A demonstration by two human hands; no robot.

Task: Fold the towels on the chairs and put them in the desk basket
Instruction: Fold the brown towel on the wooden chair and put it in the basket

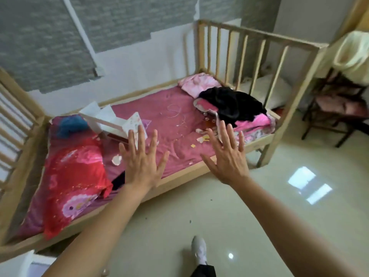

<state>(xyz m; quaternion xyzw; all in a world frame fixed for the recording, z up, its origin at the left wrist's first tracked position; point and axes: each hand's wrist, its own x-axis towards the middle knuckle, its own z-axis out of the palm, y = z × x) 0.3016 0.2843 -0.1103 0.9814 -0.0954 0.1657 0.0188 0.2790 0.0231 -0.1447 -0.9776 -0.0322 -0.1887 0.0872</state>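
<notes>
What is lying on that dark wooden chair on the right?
A pinkish cloth lies bunched on the seat of the dark chair, with cream fabric draped above it. Anything beneath the cloth is hidden.

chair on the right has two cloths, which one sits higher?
The cream cloth, draped up top at the frame's right edge. The pink cloth lies lower, bunched on the seat of the dark chair.

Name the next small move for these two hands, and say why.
Probably turn right and step toward the dark chair, where a pinkish cloth lies on the seat. The left hand and right hand are spread open, holding nothing, in front of the bed.
</notes>
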